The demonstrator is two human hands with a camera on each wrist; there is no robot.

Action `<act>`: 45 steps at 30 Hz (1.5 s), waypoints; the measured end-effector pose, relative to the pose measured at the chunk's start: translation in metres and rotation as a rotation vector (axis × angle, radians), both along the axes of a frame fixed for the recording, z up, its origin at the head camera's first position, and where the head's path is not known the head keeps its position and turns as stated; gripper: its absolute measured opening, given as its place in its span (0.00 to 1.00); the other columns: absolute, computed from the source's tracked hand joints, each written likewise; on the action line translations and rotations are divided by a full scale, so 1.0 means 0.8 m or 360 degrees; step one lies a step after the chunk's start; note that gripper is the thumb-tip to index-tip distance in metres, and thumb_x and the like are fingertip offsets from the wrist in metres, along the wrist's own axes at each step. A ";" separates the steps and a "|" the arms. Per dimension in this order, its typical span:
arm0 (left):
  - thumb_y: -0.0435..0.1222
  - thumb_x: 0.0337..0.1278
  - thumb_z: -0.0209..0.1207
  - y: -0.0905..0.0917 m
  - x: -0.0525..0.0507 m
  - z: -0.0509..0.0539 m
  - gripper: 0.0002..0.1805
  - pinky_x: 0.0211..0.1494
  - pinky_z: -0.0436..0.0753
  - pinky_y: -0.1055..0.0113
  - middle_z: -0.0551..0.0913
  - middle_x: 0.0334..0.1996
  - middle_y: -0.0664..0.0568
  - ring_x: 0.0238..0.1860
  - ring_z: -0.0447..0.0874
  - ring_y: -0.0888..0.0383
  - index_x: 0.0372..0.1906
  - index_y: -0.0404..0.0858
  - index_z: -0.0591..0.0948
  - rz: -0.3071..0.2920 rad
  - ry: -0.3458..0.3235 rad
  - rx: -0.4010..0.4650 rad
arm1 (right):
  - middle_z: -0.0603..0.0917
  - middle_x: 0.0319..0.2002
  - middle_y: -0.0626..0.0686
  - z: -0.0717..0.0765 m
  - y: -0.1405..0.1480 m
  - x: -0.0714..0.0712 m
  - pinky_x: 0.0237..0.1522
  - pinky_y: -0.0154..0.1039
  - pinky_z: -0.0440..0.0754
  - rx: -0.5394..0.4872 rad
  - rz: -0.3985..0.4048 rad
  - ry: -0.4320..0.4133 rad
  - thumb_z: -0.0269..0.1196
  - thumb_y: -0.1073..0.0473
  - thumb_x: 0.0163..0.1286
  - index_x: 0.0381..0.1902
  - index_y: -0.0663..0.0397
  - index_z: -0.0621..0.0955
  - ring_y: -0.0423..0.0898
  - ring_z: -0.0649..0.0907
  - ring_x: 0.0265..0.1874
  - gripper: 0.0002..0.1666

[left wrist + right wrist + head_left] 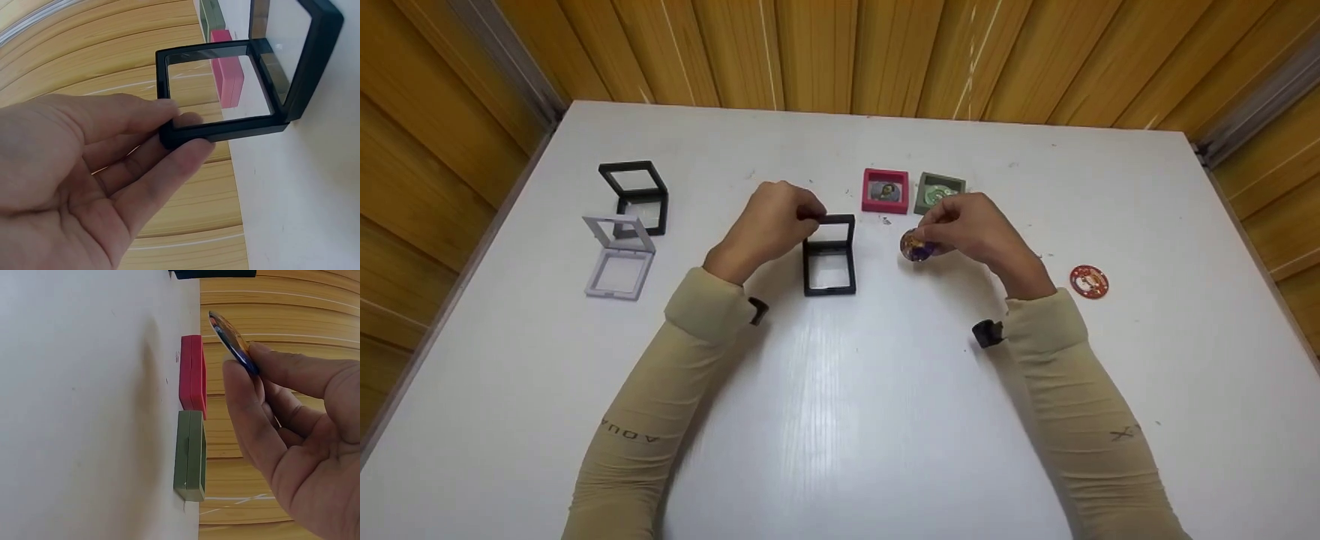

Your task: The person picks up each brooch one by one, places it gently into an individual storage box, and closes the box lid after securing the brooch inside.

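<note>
My left hand (774, 225) pinches the raised lid of a black display frame (829, 291) by its corner. The frame stands unfolded on the white table, its clear window visible in the lid in the left wrist view. Between thumb and fingers, my right hand (971, 229) holds a round badge (913, 246) with a colourful glossy face. That badge is tilted, lifted off the table, to the right of the black frame. In the right wrist view the badge (232, 338) shows its thin edge.
A pink frame (867, 196) and a green frame (921, 196), each holding a round piece, stand behind my hands. Another black frame (661, 214) and a white frame (647, 277) stand unfolded at left. A red round badge (1099, 283) lies at right.
</note>
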State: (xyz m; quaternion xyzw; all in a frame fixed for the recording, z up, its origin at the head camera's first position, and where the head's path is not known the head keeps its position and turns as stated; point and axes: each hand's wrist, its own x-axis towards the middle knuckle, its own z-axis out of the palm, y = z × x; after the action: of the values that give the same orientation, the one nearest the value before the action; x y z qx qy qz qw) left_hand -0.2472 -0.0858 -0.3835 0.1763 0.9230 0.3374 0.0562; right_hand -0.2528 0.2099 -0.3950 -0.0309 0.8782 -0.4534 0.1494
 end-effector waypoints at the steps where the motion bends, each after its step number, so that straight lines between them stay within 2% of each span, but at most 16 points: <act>1: 0.25 0.70 0.61 0.001 0.000 0.000 0.11 0.52 0.85 0.58 0.90 0.46 0.42 0.44 0.84 0.50 0.51 0.30 0.90 -0.0002 0.0006 0.0004 | 0.87 0.42 0.58 -0.001 -0.002 0.000 0.40 0.34 0.87 -0.0005 -0.0001 -0.0002 0.72 0.62 0.73 0.41 0.64 0.86 0.45 0.87 0.37 0.09; 8: 0.26 0.71 0.62 0.009 0.001 -0.003 0.10 0.50 0.85 0.59 0.91 0.45 0.43 0.43 0.84 0.51 0.50 0.31 0.91 -0.0013 0.0047 0.0030 | 0.87 0.43 0.59 -0.005 -0.014 0.001 0.43 0.37 0.88 0.0001 0.0016 -0.0008 0.72 0.61 0.73 0.43 0.66 0.86 0.45 0.87 0.38 0.10; 14: 0.26 0.71 0.63 0.014 0.003 -0.007 0.09 0.48 0.85 0.60 0.91 0.44 0.43 0.42 0.84 0.52 0.50 0.31 0.91 -0.0003 0.0081 0.0058 | 0.88 0.39 0.57 -0.015 -0.029 0.002 0.40 0.36 0.87 0.0032 0.0050 0.0048 0.72 0.63 0.72 0.40 0.64 0.87 0.45 0.86 0.36 0.07; 21: 0.26 0.70 0.65 0.020 0.005 -0.013 0.09 0.49 0.85 0.60 0.91 0.44 0.43 0.43 0.86 0.52 0.49 0.31 0.91 -0.0010 0.0126 0.0120 | 0.89 0.36 0.56 -0.021 -0.041 0.007 0.38 0.36 0.86 -0.0018 0.0073 0.0079 0.71 0.65 0.71 0.39 0.63 0.87 0.44 0.86 0.34 0.05; 29: 0.27 0.72 0.64 0.029 0.008 -0.018 0.09 0.51 0.86 0.61 0.91 0.45 0.44 0.45 0.87 0.53 0.50 0.32 0.91 0.0017 0.0127 0.0153 | 0.88 0.38 0.55 -0.027 -0.050 0.008 0.36 0.33 0.83 0.0039 0.0088 0.0088 0.72 0.64 0.71 0.39 0.61 0.87 0.45 0.84 0.36 0.05; 35: 0.28 0.72 0.64 0.035 0.009 -0.019 0.09 0.50 0.86 0.62 0.91 0.45 0.44 0.44 0.88 0.53 0.50 0.31 0.91 -0.0001 0.0145 0.0168 | 0.88 0.36 0.55 -0.028 -0.053 0.011 0.36 0.33 0.81 0.0090 0.0099 0.0128 0.72 0.63 0.70 0.37 0.62 0.88 0.44 0.83 0.35 0.06; 45: 0.27 0.71 0.64 0.042 0.011 -0.023 0.09 0.48 0.86 0.62 0.91 0.44 0.43 0.43 0.88 0.53 0.49 0.30 0.91 -0.0028 0.0189 0.0209 | 0.89 0.36 0.53 -0.034 -0.059 0.017 0.35 0.33 0.81 0.0095 0.0129 0.0118 0.73 0.62 0.69 0.38 0.59 0.89 0.43 0.85 0.36 0.05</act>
State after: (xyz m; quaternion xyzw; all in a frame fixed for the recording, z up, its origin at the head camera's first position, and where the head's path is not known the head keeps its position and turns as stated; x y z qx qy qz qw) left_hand -0.2382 -0.0525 -0.4022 0.2073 0.8990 0.3856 -0.0074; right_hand -0.2395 0.1624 -0.4221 -0.0786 0.8943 -0.4191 0.1358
